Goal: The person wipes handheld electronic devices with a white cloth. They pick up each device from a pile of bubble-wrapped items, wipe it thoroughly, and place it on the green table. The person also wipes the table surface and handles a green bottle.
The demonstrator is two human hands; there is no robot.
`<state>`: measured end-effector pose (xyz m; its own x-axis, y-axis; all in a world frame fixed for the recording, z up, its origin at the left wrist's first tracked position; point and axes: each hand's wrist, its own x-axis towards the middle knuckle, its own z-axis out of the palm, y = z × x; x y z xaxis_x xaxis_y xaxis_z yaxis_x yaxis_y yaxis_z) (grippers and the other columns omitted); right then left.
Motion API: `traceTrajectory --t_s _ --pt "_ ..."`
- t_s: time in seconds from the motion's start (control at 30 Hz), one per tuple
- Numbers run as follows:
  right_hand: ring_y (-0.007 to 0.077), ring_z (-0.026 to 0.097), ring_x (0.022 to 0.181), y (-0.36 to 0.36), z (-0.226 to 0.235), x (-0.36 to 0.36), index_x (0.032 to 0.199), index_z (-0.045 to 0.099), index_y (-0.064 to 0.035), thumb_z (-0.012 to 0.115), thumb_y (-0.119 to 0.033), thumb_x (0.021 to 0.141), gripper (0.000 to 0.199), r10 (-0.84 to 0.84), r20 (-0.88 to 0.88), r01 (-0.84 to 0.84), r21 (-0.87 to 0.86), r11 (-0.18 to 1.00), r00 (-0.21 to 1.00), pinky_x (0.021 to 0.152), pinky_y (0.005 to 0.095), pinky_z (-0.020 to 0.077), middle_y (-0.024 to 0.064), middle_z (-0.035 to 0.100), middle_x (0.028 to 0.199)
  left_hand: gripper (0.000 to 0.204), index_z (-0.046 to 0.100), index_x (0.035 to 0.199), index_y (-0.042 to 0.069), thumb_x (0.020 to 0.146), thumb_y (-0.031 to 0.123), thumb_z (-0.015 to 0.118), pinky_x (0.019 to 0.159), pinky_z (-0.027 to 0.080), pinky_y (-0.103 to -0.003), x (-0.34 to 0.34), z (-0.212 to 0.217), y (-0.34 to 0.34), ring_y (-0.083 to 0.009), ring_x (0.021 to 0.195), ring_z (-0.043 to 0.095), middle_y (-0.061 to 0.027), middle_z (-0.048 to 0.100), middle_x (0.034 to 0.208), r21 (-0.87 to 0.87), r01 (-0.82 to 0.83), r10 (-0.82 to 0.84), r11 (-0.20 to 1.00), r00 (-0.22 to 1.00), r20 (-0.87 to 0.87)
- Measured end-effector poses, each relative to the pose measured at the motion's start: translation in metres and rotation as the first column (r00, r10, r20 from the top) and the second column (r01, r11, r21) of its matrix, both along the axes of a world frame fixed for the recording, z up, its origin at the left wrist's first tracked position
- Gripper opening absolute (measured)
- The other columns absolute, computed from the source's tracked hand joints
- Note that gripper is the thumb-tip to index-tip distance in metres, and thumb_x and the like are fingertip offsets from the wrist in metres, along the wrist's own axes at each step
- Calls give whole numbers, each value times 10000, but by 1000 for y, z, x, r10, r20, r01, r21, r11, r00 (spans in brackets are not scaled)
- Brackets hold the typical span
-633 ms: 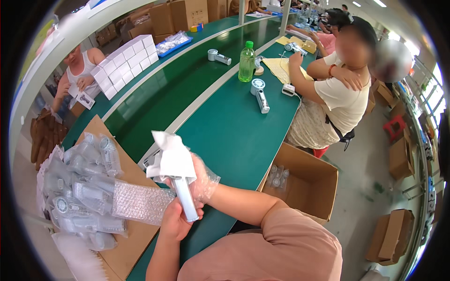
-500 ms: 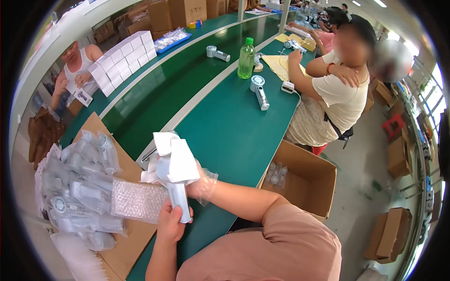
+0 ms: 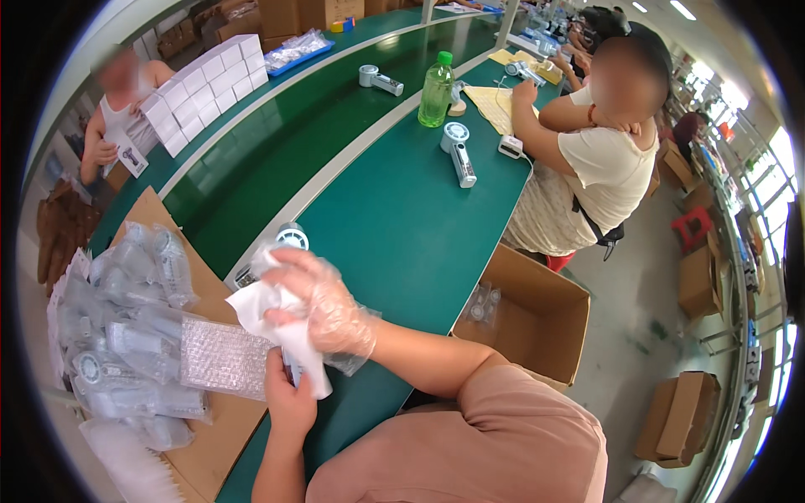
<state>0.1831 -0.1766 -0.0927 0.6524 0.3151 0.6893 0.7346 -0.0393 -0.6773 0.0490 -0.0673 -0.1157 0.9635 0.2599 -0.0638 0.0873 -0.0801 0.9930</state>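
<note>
Since a moment ago my right hand (image 3: pixel 323 310) has swung over the top of the white cloth (image 3: pixel 277 323), and the fan (image 3: pixel 289 251) I was holding upright now lies tipped away from me, its round head poking out at the far side. That hand, in a thin clear glove, lies spread with fingers loosely curled, pressing the cloth onto the fan. My left hand (image 3: pixel 289 394), bare, is closed around the fan's handle from below, near me; the cloth hides most of the handle. All this is over the near left edge of the green table (image 3: pixel 402 235). Just left of my hands a sheet of bubble wrap (image 3: pixel 222 359) lies on a cardboard sheet (image 3: pixel 218 436), beside a heap of bagged fans (image 3: pixel 117 327). Farther along the table lie another fan (image 3: pixel 459 151) and a green bottle (image 3: pixel 436 88), next to a seated person (image 3: pixel 587 168). An open carton (image 3: pixel 537 318) stands on the floor to my right.
</note>
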Motion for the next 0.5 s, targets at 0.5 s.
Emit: traceTrajectory --t_s 0.5 --pt "297 649 928 10 -23 18 1049 672 -71 615 -187 889 207 265 -142 -280 -95 955 954 827 348 514 162 665 1011 307 523 1091 -9 827 105 631 486 470 -233 -1 34 42 -94 596 546 -49 584 790 1 128 -124 992 965 -230"
